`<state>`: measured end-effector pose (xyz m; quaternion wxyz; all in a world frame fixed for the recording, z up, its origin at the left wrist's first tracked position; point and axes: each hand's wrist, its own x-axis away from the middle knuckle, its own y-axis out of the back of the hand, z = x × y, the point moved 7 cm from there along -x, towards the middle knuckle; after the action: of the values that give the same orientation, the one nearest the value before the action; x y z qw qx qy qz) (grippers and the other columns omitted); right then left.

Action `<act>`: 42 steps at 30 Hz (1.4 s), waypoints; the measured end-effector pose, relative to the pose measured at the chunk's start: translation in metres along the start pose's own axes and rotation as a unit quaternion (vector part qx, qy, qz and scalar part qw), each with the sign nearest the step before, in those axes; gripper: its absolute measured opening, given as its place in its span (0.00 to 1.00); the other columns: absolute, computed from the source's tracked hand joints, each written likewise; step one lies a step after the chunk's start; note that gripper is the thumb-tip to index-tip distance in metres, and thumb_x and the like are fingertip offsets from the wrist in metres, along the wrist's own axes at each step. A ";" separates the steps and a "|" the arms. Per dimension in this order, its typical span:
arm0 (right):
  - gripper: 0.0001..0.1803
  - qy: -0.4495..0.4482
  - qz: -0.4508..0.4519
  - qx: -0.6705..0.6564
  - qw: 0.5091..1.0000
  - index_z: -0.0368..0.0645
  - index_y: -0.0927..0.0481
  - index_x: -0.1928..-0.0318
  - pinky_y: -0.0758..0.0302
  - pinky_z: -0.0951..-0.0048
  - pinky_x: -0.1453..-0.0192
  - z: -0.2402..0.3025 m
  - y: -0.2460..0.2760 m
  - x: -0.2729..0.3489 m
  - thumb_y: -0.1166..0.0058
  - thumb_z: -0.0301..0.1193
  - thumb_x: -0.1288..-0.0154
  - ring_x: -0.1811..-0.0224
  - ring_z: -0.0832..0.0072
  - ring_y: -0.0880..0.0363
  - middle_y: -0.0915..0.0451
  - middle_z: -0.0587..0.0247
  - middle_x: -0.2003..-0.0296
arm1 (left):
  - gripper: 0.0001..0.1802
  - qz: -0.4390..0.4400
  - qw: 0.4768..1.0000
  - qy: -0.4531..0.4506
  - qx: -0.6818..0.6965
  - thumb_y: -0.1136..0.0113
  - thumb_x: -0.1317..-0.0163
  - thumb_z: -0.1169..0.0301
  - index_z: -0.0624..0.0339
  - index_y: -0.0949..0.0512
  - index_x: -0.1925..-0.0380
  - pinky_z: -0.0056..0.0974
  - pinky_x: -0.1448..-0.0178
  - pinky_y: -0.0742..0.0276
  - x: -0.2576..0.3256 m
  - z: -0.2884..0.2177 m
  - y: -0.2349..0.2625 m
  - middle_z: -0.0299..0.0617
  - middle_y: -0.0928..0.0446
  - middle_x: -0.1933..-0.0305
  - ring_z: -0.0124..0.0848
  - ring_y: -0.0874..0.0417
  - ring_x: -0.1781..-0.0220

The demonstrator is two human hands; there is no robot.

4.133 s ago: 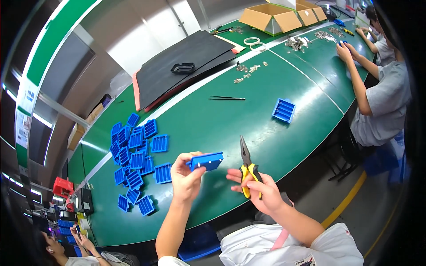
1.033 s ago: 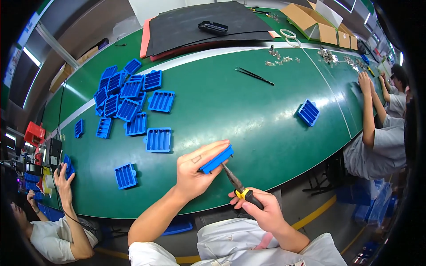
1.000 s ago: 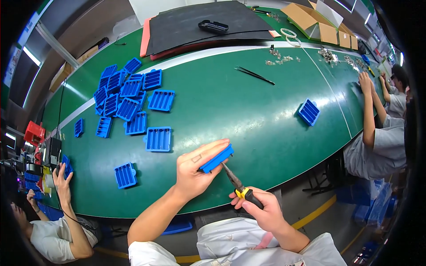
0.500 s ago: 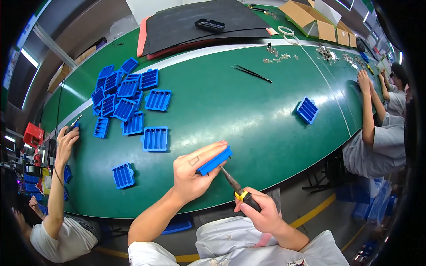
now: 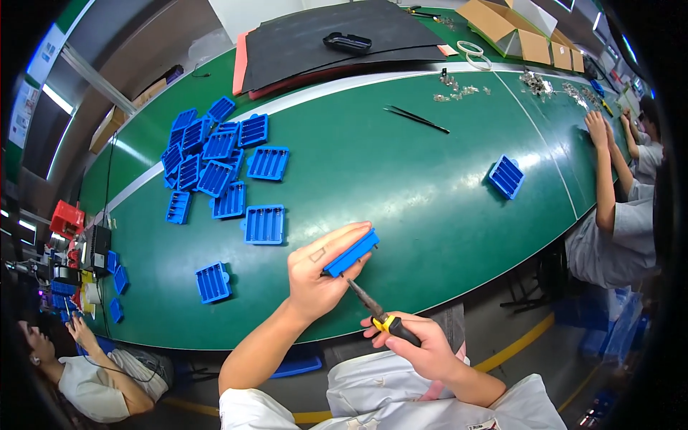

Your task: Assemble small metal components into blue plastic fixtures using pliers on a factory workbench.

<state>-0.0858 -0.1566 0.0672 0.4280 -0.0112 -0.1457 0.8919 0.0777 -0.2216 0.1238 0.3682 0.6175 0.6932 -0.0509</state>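
My left hand (image 5: 313, 276) is closed around a blue battery holder (image 5: 352, 252), which is tipped on edge above the table's near side. Small dark pins stick out of its lower side. In my right hand (image 5: 424, 350) are needle-nose pliers (image 5: 368, 301) with black and yellow handles. Their tip points up at the holder's lower left end, close to a pin; I cannot tell whether it touches. A loose battery holder (image 5: 213, 282) lies to the left of my left hand, and another holder (image 5: 264, 225) rests beyond it.
A pile of blue battery holders (image 5: 216, 145) covers the green table's (image 5: 401, 186) left part. One holder (image 5: 507, 177) lies at the right. Farther back are black tweezers (image 5: 417, 119), small metal parts (image 5: 459, 92) and black sheets (image 5: 287, 54). Co-workers sit on both sides.
The pliers' tip has shifted along the holder's lower edge toward its left end. At the left, a co-worker's arm with a tool has drawn back from the table. The whole view has shifted slightly.
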 end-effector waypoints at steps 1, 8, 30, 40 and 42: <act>0.07 0.000 0.001 -0.001 1.000 0.31 0.19 0.59 0.25 0.68 0.44 -0.002 0.000 -0.002 0.48 0.22 0.33 0.47 0.66 0.21 0.20 0.50 0.51 | 0.19 0.001 1.000 0.004 -0.001 0.31 0.52 0.83 0.67 0.19 0.57 0.37 0.50 0.19 -0.002 0.001 0.000 0.53 0.17 0.54 0.43 0.14 0.53; 0.07 0.016 0.000 0.008 1.000 0.30 0.20 0.60 0.25 0.69 0.45 -0.001 -0.001 -0.006 0.48 0.23 0.34 0.48 0.66 0.21 0.20 0.49 0.51 | 0.20 0.004 1.000 -0.008 -0.003 0.32 0.52 0.84 0.66 0.19 0.56 0.38 0.50 0.18 -0.001 0.000 -0.001 0.52 0.17 0.54 0.44 0.14 0.53; 0.05 0.045 -0.036 0.090 0.994 0.33 0.20 0.66 0.28 0.73 0.60 0.009 -0.001 -0.005 0.47 0.22 0.35 0.64 0.70 0.24 0.23 0.57 0.65 | 0.17 0.021 1.000 0.012 -0.010 0.32 0.51 0.82 0.67 0.18 0.58 0.38 0.50 0.18 -0.002 0.000 -0.003 0.52 0.17 0.54 0.43 0.14 0.53; 0.03 0.063 -0.096 0.244 0.963 0.32 0.21 0.66 0.29 0.72 0.61 0.024 0.001 -0.004 0.47 0.19 0.40 0.65 0.68 0.24 0.24 0.55 0.65 | 0.19 0.016 0.999 0.034 -0.017 0.32 0.51 0.83 0.66 0.18 0.56 0.36 0.51 0.19 0.000 0.004 -0.003 0.52 0.17 0.54 0.42 0.13 0.54; 0.03 0.057 -0.092 0.242 0.964 0.32 0.21 0.66 0.28 0.72 0.61 0.022 0.004 -0.003 0.47 0.19 0.40 0.65 0.69 0.24 0.24 0.55 0.65 | 0.19 0.016 0.999 0.033 -0.012 0.32 0.52 0.83 0.66 0.18 0.56 0.36 0.51 0.19 0.000 0.005 -0.004 0.52 0.17 0.54 0.41 0.13 0.54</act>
<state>-0.0900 -0.1667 0.0871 0.5061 0.0558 0.0990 0.8550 0.0767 -0.2248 0.1188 0.3528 0.6258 0.6955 -0.0160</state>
